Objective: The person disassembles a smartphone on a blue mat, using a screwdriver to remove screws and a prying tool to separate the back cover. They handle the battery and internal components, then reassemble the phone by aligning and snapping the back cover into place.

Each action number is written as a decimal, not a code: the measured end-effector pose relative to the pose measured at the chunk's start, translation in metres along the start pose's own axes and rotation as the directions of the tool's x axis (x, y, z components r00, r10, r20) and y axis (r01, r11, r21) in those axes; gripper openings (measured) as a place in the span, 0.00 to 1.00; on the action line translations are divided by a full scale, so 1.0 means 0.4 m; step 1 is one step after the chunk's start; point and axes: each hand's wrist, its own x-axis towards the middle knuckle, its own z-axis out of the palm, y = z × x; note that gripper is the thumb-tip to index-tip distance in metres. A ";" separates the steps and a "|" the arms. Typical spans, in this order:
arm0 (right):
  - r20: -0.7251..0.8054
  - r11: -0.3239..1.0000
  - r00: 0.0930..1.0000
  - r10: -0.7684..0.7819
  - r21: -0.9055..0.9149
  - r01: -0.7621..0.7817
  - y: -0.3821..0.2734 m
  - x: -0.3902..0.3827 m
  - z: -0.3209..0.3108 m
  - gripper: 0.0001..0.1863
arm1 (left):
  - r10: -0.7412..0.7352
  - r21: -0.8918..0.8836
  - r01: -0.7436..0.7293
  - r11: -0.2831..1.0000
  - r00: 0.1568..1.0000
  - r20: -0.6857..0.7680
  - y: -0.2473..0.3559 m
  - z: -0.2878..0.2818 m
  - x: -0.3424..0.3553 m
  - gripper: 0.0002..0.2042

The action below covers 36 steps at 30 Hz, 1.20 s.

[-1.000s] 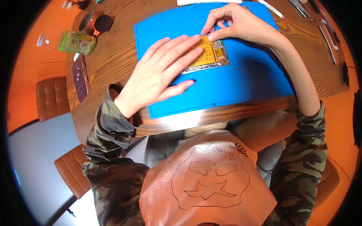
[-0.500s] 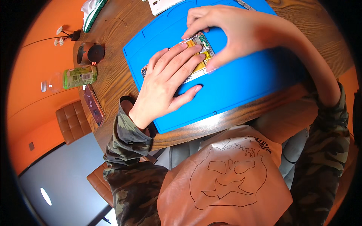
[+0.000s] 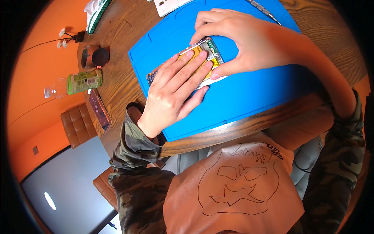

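Phone (image 3: 210,47), its back off and its insides bare, lies on the blue mat (image 3: 249,97) in the head view, the only one there is, set slantwise toward the mat's far side. The left hand (image 3: 169,87) lies flat and uncurled over it, palm down, fingers stretched across the gold block (image 3: 197,50), likely the battery, and hiding much of the rest. The right hand (image 3: 249,41) is bent around the right end, gripping it across the width: fingertips at the far long edge, thumb at the near one. How hard either hand presses, I cannot tell.

It should be light and thin, stiff along the frame, with smooth edges that may slip under dry fingertips. The uncovered green board and yellow strip near the right end look fragile, so the outer frame is the safest hold, thumb against fingers across the long sides; pressure on the block is best kept flat and gentle.
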 end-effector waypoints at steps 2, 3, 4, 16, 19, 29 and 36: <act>0.024 0.999 0.999 0.038 0.023 -0.038 0.005 -0.001 0.006 0.32 | -0.001 0.001 0.001 1.000 1.000 0.002 -0.002 0.002 -0.004 0.24; 0.040 0.998 0.998 0.055 0.026 -0.056 0.007 0.000 0.007 0.32 | -0.007 -0.007 0.007 1.000 1.000 -0.001 -0.003 0.003 -0.007 0.23; 0.046 0.998 0.999 0.027 0.049 -0.029 0.010 0.002 0.005 0.31 | -0.012 -0.017 0.012 1.000 1.000 0.000 -0.004 0.004 -0.008 0.23; 0.207 0.986 0.978 -0.004 0.161 -0.030 -0.023 0.016 -0.072 0.33 | 0.040 0.013 -0.039 0.999 0.999 -0.037 -0.003 -0.007 -0.004 0.25; 0.194 0.987 0.981 0.006 0.155 -0.036 -0.028 0.014 -0.073 0.33 | 0.038 0.023 -0.037 0.999 0.998 -0.057 0.002 -0.006 0.000 0.24; 0.164 0.987 0.984 0.064 0.132 -0.086 0.021 0.020 -0.004 0.34 | 0.069 0.104 -0.050 0.993 0.979 -0.193 0.005 0.003 0.009 0.21; 0.168 0.984 0.985 0.049 0.163 -0.077 0.039 0.038 0.000 0.30 | -0.034 0.004 0.035 0.999 0.991 -0.126 0.005 -0.006 0.008 0.21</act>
